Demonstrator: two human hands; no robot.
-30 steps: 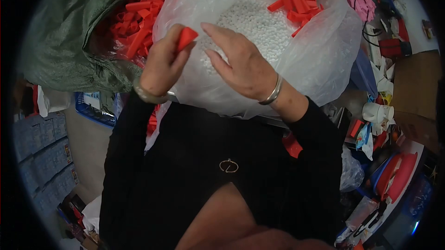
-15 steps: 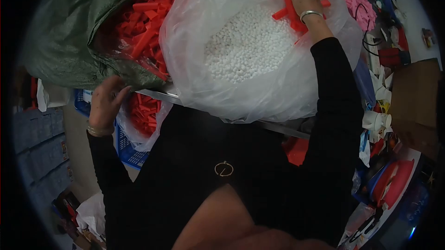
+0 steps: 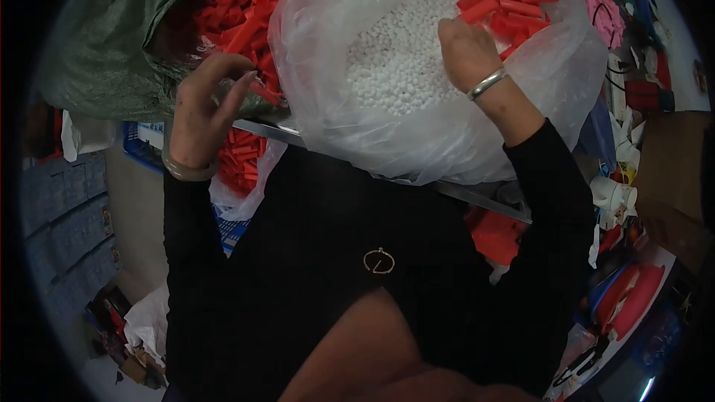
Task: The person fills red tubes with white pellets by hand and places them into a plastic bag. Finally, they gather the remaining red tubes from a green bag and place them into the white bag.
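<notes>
My right hand (image 3: 469,53) is over a heap of small white balls (image 3: 406,52) in a large clear plastic bag (image 3: 417,145). Its fingers are curled closed, and their tips are hidden from me. Just beyond it, loose red tube-like pieces (image 3: 521,5) lie inside the same bag. My left hand (image 3: 205,108) is at the edge of a green woven sack (image 3: 112,37), beside a pile of similar red pieces (image 3: 249,11). Its thumb and bent index finger are apart, close to the pile, with nothing visible between them.
A metal edge (image 3: 272,131) runs below the bags. Under it, a second plastic bag (image 3: 257,186) holds more red pieces, near a blue basket (image 3: 232,230). Pink pieces (image 3: 605,14) lie at the upper right, a cardboard box (image 3: 674,171) at the right.
My right hand has left the red pieces in the clear bag and moved toward me over the white balls. My left hand has moved up and right, from the sack's edge to the red pile.
</notes>
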